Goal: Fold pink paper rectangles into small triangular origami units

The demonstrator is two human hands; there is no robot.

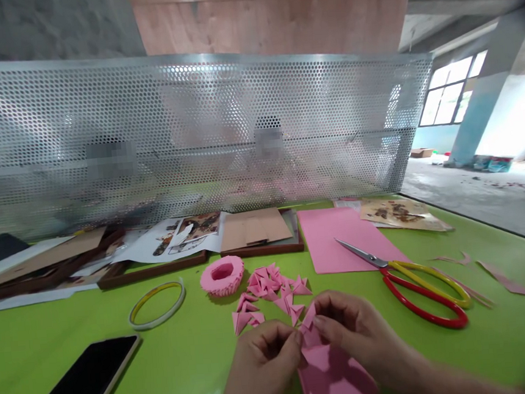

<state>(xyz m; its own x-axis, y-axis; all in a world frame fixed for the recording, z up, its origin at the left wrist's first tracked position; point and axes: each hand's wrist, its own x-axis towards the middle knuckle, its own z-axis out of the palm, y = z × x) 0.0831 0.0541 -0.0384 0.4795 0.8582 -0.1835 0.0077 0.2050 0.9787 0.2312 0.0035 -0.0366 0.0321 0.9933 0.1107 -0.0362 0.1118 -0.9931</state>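
Observation:
Between the fingertips of both hands is a small folded strip of pink paper (309, 318). My left hand (269, 353) pinches its lower left end, and my right hand (347, 324) pinches it from the right. Pink paper pieces (336, 377) lie on the table right under the hands. Just beyond them is a loose pile of small folded pink paper triangles (270, 285). Behind the pile's left side rests a pink ring (222, 276) with a ridged edge, apparently built from folded paper.
Open scissors (383, 265) with red and yellow handles lie partly on a pink sheet (339, 233). On the left are a tape roll (157, 304) and a phone (79, 385). Frames and papers (258, 225) line the back, below a perforated metal panel (192, 129). Pink scraps (506, 280) lie right.

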